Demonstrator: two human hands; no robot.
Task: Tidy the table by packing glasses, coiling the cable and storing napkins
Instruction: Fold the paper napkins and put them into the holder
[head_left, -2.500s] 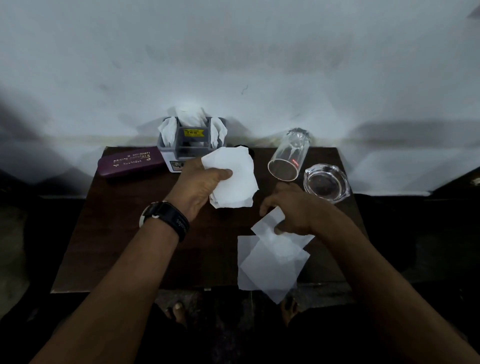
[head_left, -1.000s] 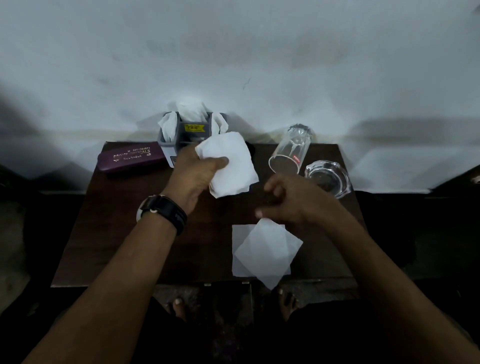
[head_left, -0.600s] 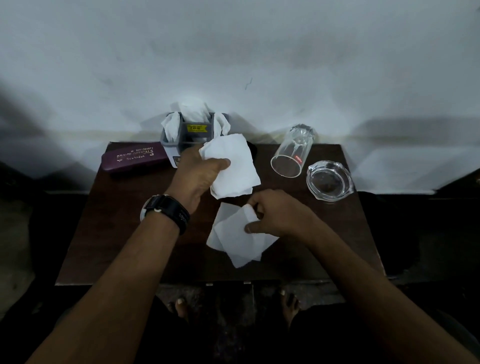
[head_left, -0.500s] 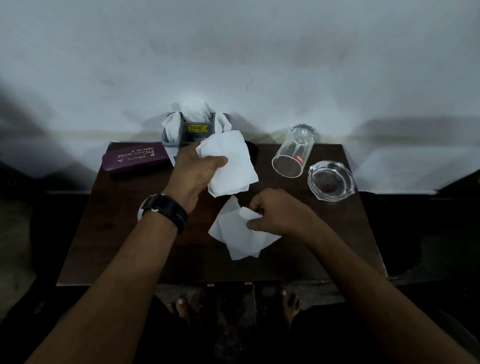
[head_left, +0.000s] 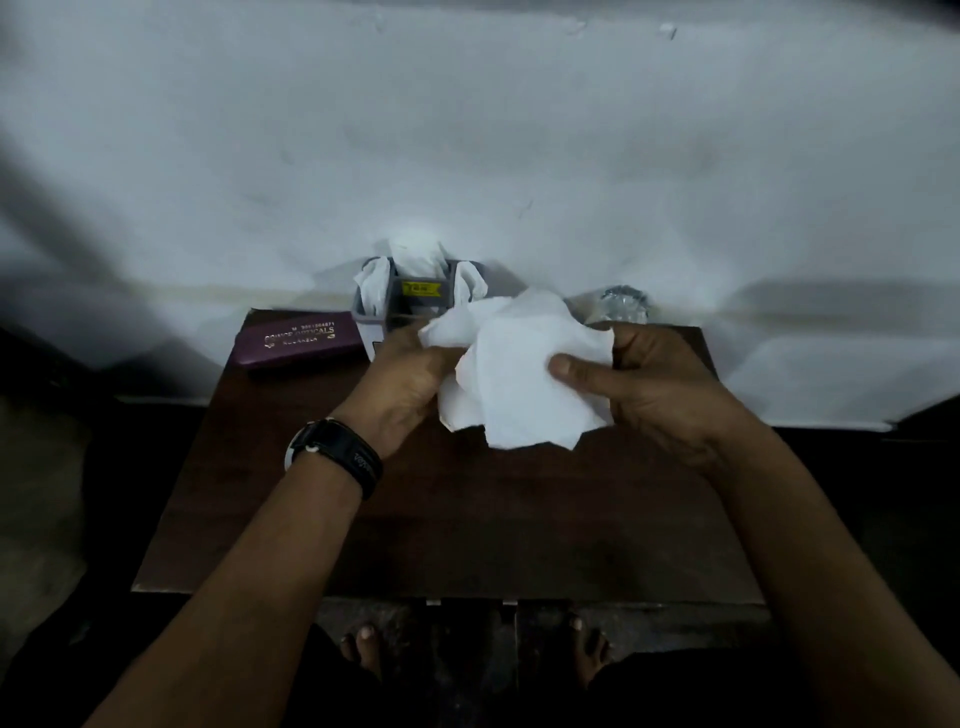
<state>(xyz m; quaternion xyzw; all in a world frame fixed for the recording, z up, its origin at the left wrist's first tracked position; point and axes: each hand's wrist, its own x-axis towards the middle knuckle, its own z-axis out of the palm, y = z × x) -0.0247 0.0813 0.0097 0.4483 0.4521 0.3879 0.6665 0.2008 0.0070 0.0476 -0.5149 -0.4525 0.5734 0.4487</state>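
Observation:
A bunch of white paper napkins (head_left: 514, 374) is held up above the middle of the dark wooden table (head_left: 457, 530). My left hand (head_left: 405, 384), with a black watch on its wrist, grips the bunch from the left. My right hand (head_left: 654, 384) presses on it from the right, thumb across the front. Behind them stands a grey napkin holder (head_left: 415, 301) with several white napkins sticking out. A closed purple glasses case (head_left: 298, 340) lies at the back left of the table. No cable is in sight.
The base of a clear drinking glass (head_left: 623, 304) shows just above my right hand at the back of the table. A white wall runs right behind the table. My bare feet (head_left: 363, 652) stand on the dark floor below the front edge.
My right hand picked the loose napkins off the table and brought them up against the bunch in my left hand. The glass dish at the right is now hidden behind my right hand.

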